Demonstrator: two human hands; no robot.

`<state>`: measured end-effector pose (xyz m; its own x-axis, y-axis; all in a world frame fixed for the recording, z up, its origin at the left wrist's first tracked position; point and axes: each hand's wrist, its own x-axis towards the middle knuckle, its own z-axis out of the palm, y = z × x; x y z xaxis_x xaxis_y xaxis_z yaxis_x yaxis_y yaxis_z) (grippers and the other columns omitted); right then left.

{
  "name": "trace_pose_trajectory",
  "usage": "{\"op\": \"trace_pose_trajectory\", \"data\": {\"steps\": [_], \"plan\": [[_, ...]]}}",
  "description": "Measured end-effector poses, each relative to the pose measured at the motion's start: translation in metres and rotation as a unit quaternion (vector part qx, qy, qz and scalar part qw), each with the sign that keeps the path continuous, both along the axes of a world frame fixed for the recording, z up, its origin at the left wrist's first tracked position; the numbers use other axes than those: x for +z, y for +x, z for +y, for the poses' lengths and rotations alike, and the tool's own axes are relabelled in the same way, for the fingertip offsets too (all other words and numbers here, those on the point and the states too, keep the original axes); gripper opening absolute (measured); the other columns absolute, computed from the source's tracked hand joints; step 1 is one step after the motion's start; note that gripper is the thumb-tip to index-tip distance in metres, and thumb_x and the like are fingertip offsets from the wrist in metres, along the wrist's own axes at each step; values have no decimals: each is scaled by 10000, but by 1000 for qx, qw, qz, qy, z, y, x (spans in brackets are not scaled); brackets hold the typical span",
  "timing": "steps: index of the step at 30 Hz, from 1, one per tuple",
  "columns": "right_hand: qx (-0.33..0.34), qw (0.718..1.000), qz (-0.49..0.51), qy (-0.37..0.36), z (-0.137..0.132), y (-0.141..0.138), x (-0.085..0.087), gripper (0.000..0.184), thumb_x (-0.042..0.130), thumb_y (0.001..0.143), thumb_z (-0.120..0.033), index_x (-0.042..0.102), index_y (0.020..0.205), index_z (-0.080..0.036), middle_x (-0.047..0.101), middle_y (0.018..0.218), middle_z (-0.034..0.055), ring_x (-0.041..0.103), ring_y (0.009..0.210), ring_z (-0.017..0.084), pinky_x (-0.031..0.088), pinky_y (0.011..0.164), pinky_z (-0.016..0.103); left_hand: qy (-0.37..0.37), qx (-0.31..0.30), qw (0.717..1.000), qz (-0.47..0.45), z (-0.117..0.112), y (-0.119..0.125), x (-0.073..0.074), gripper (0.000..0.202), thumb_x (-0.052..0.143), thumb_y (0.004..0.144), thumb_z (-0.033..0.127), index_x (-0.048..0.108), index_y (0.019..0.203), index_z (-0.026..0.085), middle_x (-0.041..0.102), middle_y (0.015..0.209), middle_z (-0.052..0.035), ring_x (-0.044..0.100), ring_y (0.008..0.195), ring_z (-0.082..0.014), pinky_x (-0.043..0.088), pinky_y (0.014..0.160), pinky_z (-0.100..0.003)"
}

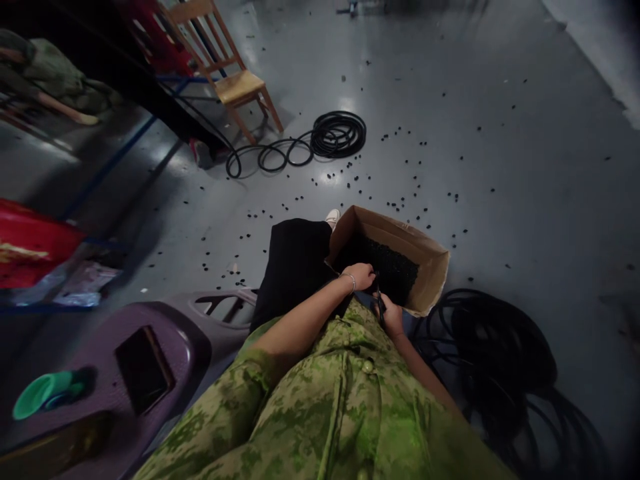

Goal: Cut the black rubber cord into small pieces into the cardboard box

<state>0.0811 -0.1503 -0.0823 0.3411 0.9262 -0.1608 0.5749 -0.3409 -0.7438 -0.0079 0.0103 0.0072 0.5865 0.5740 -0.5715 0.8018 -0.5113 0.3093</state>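
A cardboard box [431, 283] stands in front of my body, tilted in view, with a mass of small black pieces [393, 257] inside. Over its near side, my left hand [359, 275] is closed, fingertips pinched at a small dark thing too unclear to name. A bracelet circles that wrist. Just to the right and lower, my right hand [391, 315] wraps round a slim dark tool that looks like scissors [381, 305], its tip pointing up toward the left fingertips. The two hands are close together; the tool's far end blends into the black pieces.
Many small black pieces lie scattered over the grey floor [500, 233]. Coiled black hose [339, 135] lies ahead; another dark coil [500, 340] is at right. A wooden chair [243, 85] stands ahead-left. A purple stool [165, 320] holds a phone [144, 369] and green cup [40, 395]. People sit left.
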Motion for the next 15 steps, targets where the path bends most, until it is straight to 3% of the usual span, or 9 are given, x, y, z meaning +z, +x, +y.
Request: {"op": "trace_pose_trajectory", "data": {"steps": [8, 15], "plan": [[-14, 999, 38, -12, -4, 1, 24, 388, 496, 784, -364, 644, 1114, -226, 713, 802, 15, 652, 713, 168, 478, 693, 240, -6, -25, 999, -41, -4, -2, 3, 321, 429, 907, 357, 645, 1101, 219, 692, 1093, -66, 641, 1013, -201, 495, 839, -272], [-42, 992, 119, -20, -10, 18, 36, 390, 530, 780, -411, 660, 1066, -180, 717, 869, 45, 642, 761, 174, 484, 698, 258, -16, -55, 997, -48, -11, 17, 10, 322, 421, 908, 360, 642, 1099, 223, 682, 1109, -65, 628, 1041, -214, 497, 847, -285]]}}
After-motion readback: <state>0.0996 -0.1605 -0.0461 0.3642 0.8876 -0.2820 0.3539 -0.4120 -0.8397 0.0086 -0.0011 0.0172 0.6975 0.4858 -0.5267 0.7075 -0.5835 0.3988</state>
